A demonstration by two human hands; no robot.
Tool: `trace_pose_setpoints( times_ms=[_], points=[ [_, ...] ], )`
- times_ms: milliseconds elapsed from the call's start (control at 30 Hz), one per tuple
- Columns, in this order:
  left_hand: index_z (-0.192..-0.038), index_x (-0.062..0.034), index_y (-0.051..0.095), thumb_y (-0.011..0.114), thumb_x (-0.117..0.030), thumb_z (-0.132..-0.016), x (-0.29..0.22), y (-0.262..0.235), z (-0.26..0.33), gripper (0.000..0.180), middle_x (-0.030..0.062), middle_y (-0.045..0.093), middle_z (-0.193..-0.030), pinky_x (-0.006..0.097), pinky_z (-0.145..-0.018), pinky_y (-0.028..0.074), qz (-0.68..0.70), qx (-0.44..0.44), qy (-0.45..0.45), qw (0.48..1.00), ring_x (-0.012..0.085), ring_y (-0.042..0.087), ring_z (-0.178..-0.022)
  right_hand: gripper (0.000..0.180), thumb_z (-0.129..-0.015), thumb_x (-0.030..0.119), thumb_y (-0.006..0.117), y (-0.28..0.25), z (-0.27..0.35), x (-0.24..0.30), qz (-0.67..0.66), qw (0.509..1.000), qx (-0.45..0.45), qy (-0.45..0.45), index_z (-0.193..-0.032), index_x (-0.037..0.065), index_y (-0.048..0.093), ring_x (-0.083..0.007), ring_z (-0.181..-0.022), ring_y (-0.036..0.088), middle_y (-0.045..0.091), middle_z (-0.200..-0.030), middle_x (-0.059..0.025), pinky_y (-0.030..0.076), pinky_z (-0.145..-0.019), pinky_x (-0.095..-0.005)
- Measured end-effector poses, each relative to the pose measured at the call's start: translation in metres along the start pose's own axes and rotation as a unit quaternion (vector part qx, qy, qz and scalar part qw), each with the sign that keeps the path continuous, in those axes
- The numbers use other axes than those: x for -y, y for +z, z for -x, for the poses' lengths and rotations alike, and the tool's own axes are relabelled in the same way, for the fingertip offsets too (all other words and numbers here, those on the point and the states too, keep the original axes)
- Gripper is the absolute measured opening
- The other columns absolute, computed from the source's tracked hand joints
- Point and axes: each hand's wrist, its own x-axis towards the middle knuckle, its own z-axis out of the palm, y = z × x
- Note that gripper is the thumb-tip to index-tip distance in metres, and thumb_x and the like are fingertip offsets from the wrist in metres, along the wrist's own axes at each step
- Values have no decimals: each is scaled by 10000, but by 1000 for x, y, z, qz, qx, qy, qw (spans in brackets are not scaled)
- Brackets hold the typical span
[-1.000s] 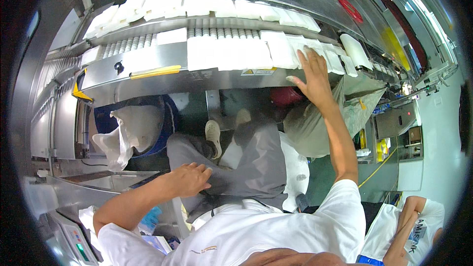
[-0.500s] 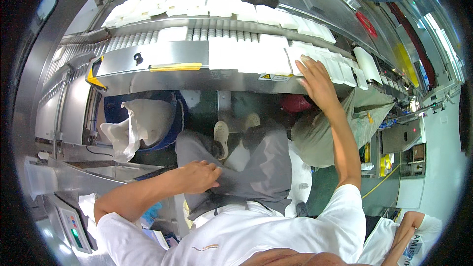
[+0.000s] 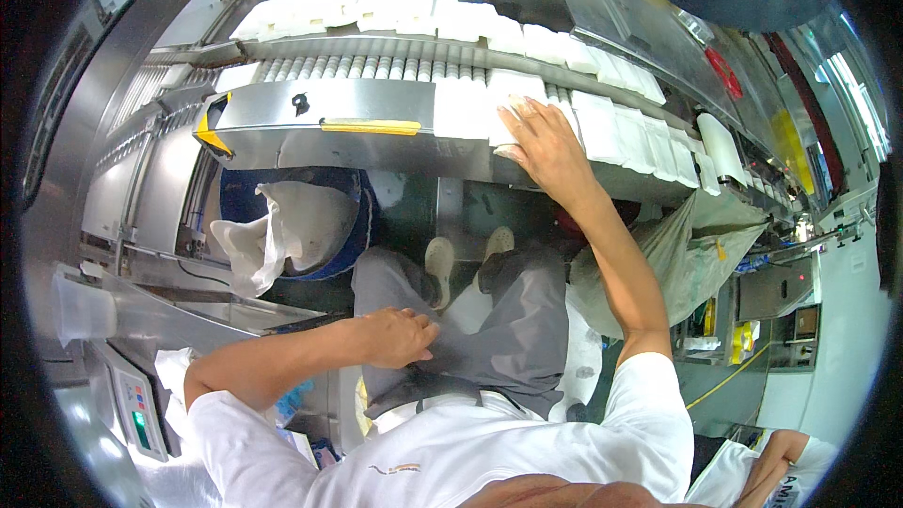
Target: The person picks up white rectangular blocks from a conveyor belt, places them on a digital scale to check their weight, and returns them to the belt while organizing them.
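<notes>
Right hand (image 3: 548, 152) is lying farther left along the roller conveyor (image 3: 357, 68) than half a second ago, forearm slanting up and leftward. Its thumb and fingers are staying apart, resting over a flat white packet (image 3: 513, 83) near the conveyor's front edge. Left hand (image 3: 400, 336) is resting on grey trousers (image 3: 517, 339), fingers curling loosely; cannot tell whether it is gripping anything. Bare rollers are showing just right of the packet, which is looking smooth, rectangular.

Factory-like workplace: roller conveyor (image 3: 372, 68), digital scale (image 3: 132, 402).
</notes>
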Motion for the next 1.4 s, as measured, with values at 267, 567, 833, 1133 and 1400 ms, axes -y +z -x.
trace_pose_setpoints(
  times_ms=[267, 567, 833, 1133, 1400],
  points=[
    [-1111, 47, 552, 610, -375, -1029, 4, 2, -1, 434, 239, 677, -1024, 539, -841, 579, -11, -15, 18, 1000, 456, 689, -984, 649, -868, 195, 769, 1, 2, -4, 2, 1000, -5, 6, -1465, 64, 551, -387, -1299, 553, 595, -1391, -191, 422, -1131, -481],
    [-1116, 48, 563, 607, -374, -1029, 9, 13, -5, 433, 237, 678, -1044, 534, -842, 581, -15, -7, 16, 1000, 450, 687, -998, 782, -819, 447, 813, -23, -36, 26, -20, 999, -15, -25, -1423, 25, 553, -401, -1361, 486, 539, -1426, -210, 372, -1168, -558],
    [-1157, 57, 562, 601, -380, -1034, 1, 4, -2, 456, 249, 670, -1096, 538, -893, 573, 2, 21, 6, 1000, 454, 678, -1059, 681, -723, 338, 929, -19, -51, 25, -148, 989, -16, 12, -1254, 50, 614, -438, -1368, 442, 503, -1423, -235, 408, -1138, -522],
    [-1188, 64, 566, 601, -370, -1035, 3, 3, -5, 461, 257, 667, -1110, 533, -889, 580, 0, 28, 2, 1000, 458, 677, -1071, 478, -736, 292, 929, -15, -39, 31, -134, 991, -20, 19, -1053, 60, 657, -430, -1357, 446, 532, -1397, -218, 412, -1125, -515],
    [-1130, 71, 599, 636, -352, -1011, 0, -4, -1, 441, 273, 680, -1118, 534, -910, 571, 12, 6, -5, 1000, 461, 687, -1069, 472, -741, 302, 926, -23, -37, 28, -162, 985, -34, 42, -1068, 82, 667, -427, -1322, 456, 529, -1408, -207, 417, -1101, -517]
  ],
)
